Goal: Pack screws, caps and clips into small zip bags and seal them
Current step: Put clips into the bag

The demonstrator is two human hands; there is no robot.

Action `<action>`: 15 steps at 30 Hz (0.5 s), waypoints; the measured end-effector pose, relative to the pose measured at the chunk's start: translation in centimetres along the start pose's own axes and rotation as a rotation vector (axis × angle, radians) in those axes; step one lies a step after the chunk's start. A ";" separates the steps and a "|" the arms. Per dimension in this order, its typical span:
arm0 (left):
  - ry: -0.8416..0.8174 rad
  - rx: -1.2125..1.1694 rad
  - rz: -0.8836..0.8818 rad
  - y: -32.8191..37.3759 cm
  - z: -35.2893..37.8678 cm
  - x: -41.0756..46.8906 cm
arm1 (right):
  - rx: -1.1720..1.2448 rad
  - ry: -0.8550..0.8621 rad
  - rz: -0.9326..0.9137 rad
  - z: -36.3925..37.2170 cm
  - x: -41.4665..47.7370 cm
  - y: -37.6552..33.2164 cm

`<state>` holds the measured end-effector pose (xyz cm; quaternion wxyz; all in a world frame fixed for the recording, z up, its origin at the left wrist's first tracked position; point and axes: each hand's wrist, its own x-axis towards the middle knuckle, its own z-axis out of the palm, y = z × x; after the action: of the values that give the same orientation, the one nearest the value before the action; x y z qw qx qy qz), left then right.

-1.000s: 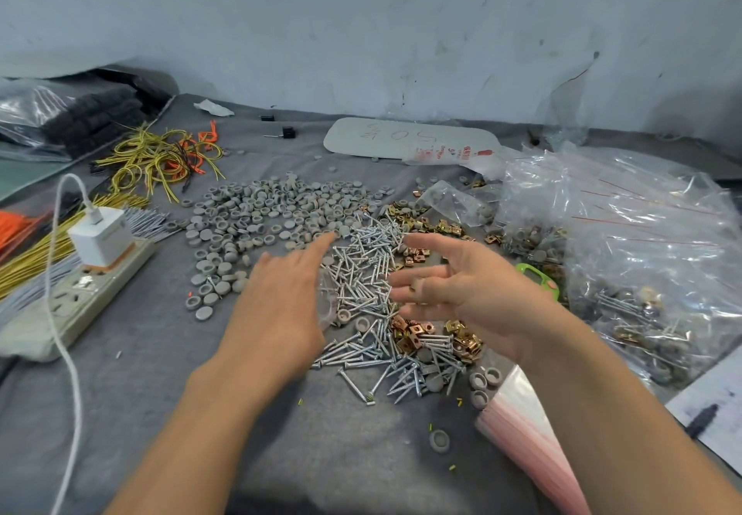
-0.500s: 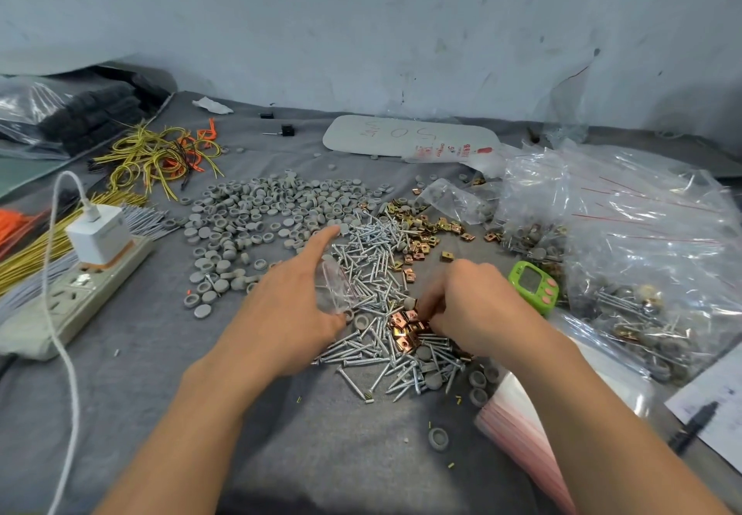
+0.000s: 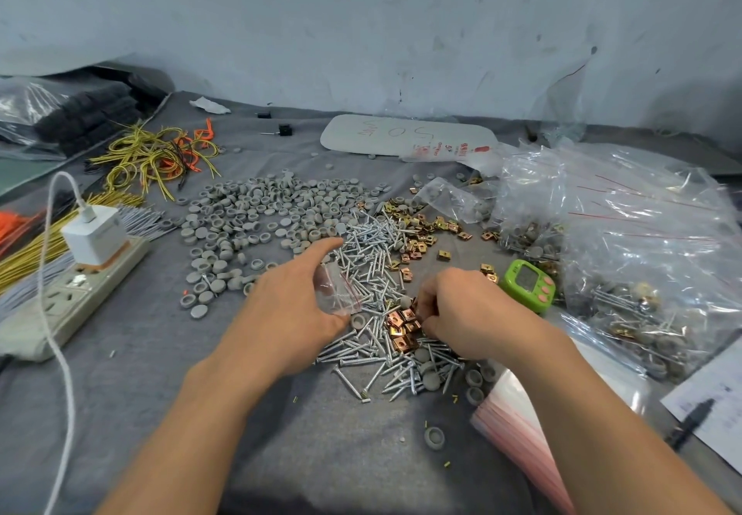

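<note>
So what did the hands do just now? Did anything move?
The right hand was open and raised. It dropped onto the copper clips, fingers curled to pinch them. That uncovered most of the green timer. The left hand kept holding the small zip bag in the same spot, and the screws and grey caps stayed put.
</note>
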<state>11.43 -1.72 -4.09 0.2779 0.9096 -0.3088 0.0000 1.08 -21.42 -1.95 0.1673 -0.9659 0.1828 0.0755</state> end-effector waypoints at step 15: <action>-0.021 -0.001 -0.020 0.4 -0.2 0.0 | -0.064 0.055 -0.026 -0.3 -0.7 -0.7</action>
<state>11.23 -1.86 -3.79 0.2751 0.9124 -0.3028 -0.0127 0.78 -20.66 -1.33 0.1321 -0.9748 0.1720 0.0527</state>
